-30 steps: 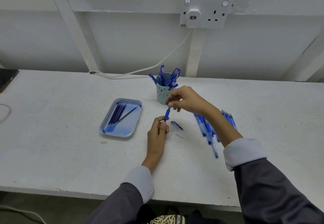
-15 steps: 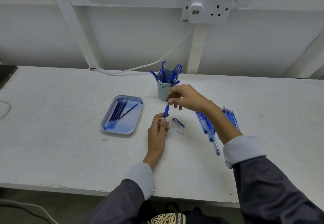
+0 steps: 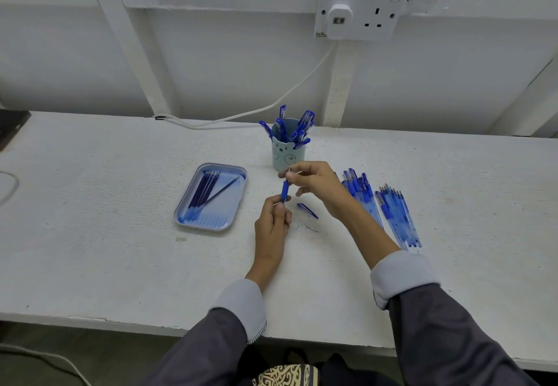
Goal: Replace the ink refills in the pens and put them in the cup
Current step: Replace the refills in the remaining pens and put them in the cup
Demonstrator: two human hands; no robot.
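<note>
Just in front of the pale teal plastic cup (image 3: 285,156) with a bear face, the blue plastic pen (image 3: 284,191) stands nearly upright between both hands. The left hand (image 3: 271,228) has its fingers curled round the lower barrel, and the right hand (image 3: 317,183) pinches the thin upper end between thumb and fingertips, its other fingers loosely bent. What exactly the right hand pinches, tip piece or refill end, is too small to tell.

Judging by its look, the pen is light, rigid and smooth. The rubbery blue grip section is the surest place to hold while the slim end is turned or pulled. A narrow refill would probably flex if pushed off-axis, so it wants a straight line.

Left of the cup, a grey-blue rectangular tray (image 3: 211,225) with rounded corners holds dark blue ink refills (image 3: 203,192), thin straight rods. A tapered blue pen cap (image 3: 307,210) lies nearer the person than the cup. Right of the cup, loose clear-and-blue pens (image 3: 362,195) lie fanned on the white painted table (image 3: 120,265), whose surface looks rough and matt. The cup already holds several pens.
</note>
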